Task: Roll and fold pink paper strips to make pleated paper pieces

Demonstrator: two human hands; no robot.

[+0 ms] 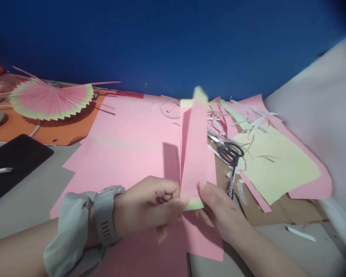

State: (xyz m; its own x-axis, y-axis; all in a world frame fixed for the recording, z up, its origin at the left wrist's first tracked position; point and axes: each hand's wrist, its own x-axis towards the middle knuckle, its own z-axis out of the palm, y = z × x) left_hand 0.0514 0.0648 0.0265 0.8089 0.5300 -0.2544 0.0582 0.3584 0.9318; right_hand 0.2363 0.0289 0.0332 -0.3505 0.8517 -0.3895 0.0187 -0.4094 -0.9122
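Observation:
Both hands pinch the near end of a folded strip of pink paper [194, 150], which has pale yellow-green bands at its two ends. My left hand [154, 204], with a watch on its wrist, is closed on the left corner. On the right corner, my right hand [219, 207] is closed with its thumb on top. The folded paper stands up and away from me, its far end slightly blurred and its layers a little apart. Beneath it lie large sheets of pink paper [127, 165]. Black-handled scissors [230, 152] rest just right of the folded paper.
A pleated pink and yellow paper fan [53, 98] lies at the left on an orange sheet [75, 132]. A black tablet-like object [23, 161] bears a white pen [0, 171]. Yellow paper [279, 165] and thin paper scraps [256, 125] lie right, before a blue wall [161, 46].

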